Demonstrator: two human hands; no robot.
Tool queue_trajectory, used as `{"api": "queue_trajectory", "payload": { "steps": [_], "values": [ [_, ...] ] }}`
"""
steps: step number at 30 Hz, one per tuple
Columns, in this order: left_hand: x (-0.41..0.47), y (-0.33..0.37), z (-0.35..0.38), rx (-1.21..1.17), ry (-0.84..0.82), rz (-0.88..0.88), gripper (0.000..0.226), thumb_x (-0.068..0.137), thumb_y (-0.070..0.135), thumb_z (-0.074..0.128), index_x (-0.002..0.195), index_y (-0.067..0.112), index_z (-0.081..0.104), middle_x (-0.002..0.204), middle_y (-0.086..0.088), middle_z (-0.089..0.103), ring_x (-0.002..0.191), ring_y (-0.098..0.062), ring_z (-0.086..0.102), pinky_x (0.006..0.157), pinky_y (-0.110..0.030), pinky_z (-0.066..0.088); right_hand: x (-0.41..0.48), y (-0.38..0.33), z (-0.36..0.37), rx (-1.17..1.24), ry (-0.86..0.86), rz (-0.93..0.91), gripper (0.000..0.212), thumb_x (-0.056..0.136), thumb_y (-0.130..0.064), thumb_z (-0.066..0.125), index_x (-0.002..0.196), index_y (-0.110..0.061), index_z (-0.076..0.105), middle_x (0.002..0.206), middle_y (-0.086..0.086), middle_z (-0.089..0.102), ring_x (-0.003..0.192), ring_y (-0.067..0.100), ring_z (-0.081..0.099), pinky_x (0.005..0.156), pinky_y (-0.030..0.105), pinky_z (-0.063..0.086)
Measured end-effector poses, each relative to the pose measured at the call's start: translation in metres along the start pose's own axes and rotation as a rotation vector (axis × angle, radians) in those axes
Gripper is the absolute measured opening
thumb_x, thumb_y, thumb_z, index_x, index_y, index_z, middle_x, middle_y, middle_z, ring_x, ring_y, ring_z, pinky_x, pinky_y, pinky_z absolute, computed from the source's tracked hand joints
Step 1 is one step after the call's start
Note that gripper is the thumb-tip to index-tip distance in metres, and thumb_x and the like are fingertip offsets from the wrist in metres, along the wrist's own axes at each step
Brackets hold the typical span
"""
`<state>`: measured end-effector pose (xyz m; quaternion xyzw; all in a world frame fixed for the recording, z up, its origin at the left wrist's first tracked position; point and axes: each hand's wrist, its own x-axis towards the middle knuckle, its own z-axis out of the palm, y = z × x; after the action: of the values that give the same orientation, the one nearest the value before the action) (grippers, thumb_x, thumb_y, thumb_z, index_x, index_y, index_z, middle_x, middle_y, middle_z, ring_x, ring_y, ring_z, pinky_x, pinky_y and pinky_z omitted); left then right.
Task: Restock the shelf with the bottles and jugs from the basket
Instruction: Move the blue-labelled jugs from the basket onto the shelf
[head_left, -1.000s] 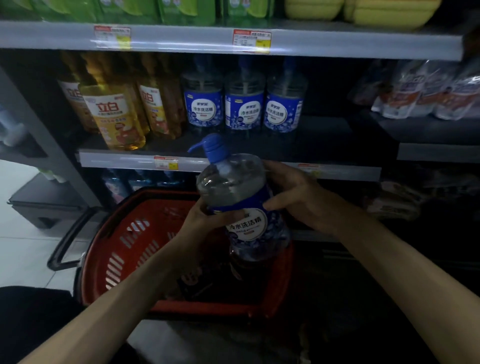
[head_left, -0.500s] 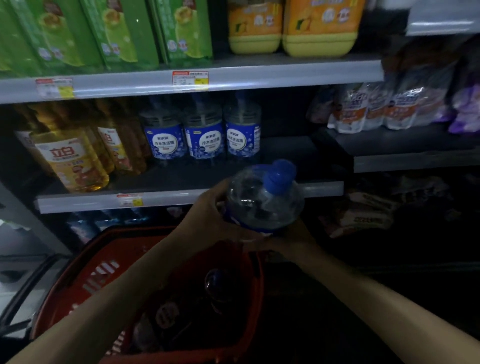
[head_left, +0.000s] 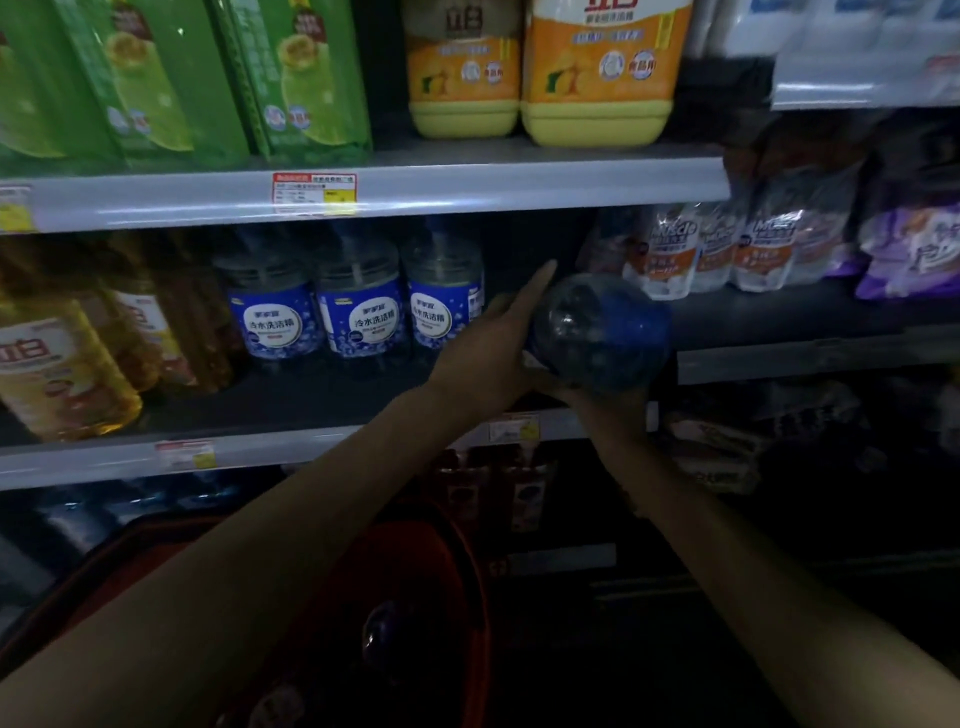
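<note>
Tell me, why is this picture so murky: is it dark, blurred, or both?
Head view: both. Light falls mostly on the upper shelf edge, which shows streaky glare; the basket below sinks into shadow; the held bottle and the left hand look blurred; the wide lens slightly bends straight lines.

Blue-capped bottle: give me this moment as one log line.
step: shelving | bottle: at middle shelf gap, right of three matching bottles | left hand: flat against its side | right hand: underneath, fingers hidden | basket: item inside
</note>
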<state>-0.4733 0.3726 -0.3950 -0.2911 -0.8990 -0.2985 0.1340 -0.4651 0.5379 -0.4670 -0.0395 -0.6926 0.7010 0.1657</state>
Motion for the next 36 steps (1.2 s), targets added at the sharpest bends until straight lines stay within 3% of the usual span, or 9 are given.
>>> {"api": "queue_trajectory", "payload": {
  "steps": [1, 4, 7, 10, 16, 21, 28, 32, 36],
  "values": [
    [0.009, -0.002, 0.006, 0.003, 0.013, -0.040, 0.118, 0.073, 0.054, 0.085, 0.164, 0.030, 0.014, 0.150, -0.011, 0.049, 0.134, -0.033, 0.051, 0.103, -0.049, 0.051, 0.011, 0.001, 0.000, 0.026, 0.035, -0.030, 0.073, 0.062, -0.021, 0.096, 0.121, -0.025, 0.055, 0.121, -0.011, 0.060, 0.117, 0.011, 0.060, 0.100, 0.020, 0.048],
    [0.030, -0.014, 0.029, -0.026, 0.036, -0.138, 0.103, 0.071, 0.060, 0.083, 0.155, 0.021, 0.036, 0.142, -0.011, 0.056, 0.129, -0.032, 0.055, 0.100, -0.049, 0.052, 0.036, 0.008, -0.005, -0.017, 0.024, -0.047, 0.070, 0.062, -0.002, 0.094, 0.122, -0.014, 0.061, 0.112, -0.009, 0.065, 0.091, -0.014, 0.064, 0.077, 0.006, 0.050],
    [0.043, -0.032, 0.055, -0.192, 0.085, -0.232, 0.092, 0.068, 0.061, 0.079, 0.143, 0.018, 0.050, 0.134, -0.007, 0.063, 0.122, -0.026, 0.062, 0.098, -0.046, 0.055, 0.059, 0.026, -0.006, -0.041, -0.022, -0.041, 0.061, 0.059, -0.007, 0.095, 0.106, -0.028, 0.063, 0.101, -0.019, 0.064, 0.080, -0.023, 0.061, 0.068, 0.004, 0.048],
    [0.052, -0.041, 0.074, -0.383, 0.206, -0.286, 0.072, 0.081, 0.038, 0.083, 0.144, 0.015, 0.054, 0.136, -0.002, 0.066, 0.121, -0.017, 0.064, 0.099, -0.035, 0.056, 0.080, 0.033, 0.000, -0.076, -0.015, -0.069, 0.067, 0.060, -0.010, 0.097, 0.118, -0.023, 0.065, 0.103, -0.018, 0.068, 0.090, -0.015, 0.065, 0.075, 0.009, 0.052],
    [0.064, -0.045, 0.104, -0.537, 0.343, -0.293, 0.066, 0.099, 0.031, 0.068, 0.158, 0.032, 0.038, 0.143, 0.009, 0.061, 0.124, -0.002, 0.059, 0.098, -0.016, 0.050, 0.115, 0.052, 0.012, -0.055, 0.072, -0.099, 0.069, 0.071, -0.010, 0.091, 0.133, -0.016, 0.061, 0.114, -0.010, 0.070, 0.100, -0.001, 0.067, 0.086, 0.024, 0.057],
    [0.078, -0.049, 0.121, -0.662, 0.346, -0.369, 0.064, 0.100, 0.044, 0.064, 0.157, 0.038, 0.036, 0.145, 0.014, 0.059, 0.126, 0.003, 0.056, 0.101, -0.018, 0.047, 0.140, 0.057, 0.020, -0.081, 0.123, -0.100, 0.054, 0.084, -0.018, 0.082, 0.133, -0.018, 0.060, 0.111, -0.011, 0.064, 0.087, -0.008, 0.057, 0.064, -0.001, 0.042],
    [0.099, -0.070, 0.134, -0.657, 0.377, -0.477, 0.078, 0.085, 0.079, 0.054, 0.155, 0.052, 0.031, 0.144, 0.015, 0.060, 0.129, -0.009, 0.058, 0.111, -0.043, 0.047, 0.166, 0.057, 0.034, -0.197, 0.118, -0.094, 0.052, 0.087, -0.026, 0.076, 0.134, -0.018, 0.055, 0.116, -0.008, 0.064, 0.101, 0.008, 0.059, 0.066, 0.003, 0.037],
    [0.106, -0.085, 0.138, -0.641, 0.361, -0.494, 0.086, 0.083, 0.077, 0.056, 0.157, 0.053, 0.021, 0.151, 0.015, 0.054, 0.137, -0.010, 0.053, 0.115, -0.044, 0.044, 0.177, 0.060, 0.044, -0.221, 0.106, -0.087, 0.050, 0.088, -0.021, 0.075, 0.133, -0.014, 0.053, 0.122, -0.001, 0.063, 0.103, 0.010, 0.056, 0.082, 0.021, 0.041],
    [0.113, -0.098, 0.139, -0.644, 0.348, -0.501, 0.093, 0.083, 0.072, 0.058, 0.161, 0.046, 0.016, 0.155, 0.010, 0.051, 0.139, -0.011, 0.051, 0.115, -0.042, 0.045, 0.189, 0.067, 0.052, -0.264, 0.097, -0.070, 0.051, 0.087, -0.023, 0.075, 0.132, -0.012, 0.053, 0.111, -0.004, 0.059, 0.099, 0.013, 0.057, 0.081, 0.024, 0.041]
  ]
}}
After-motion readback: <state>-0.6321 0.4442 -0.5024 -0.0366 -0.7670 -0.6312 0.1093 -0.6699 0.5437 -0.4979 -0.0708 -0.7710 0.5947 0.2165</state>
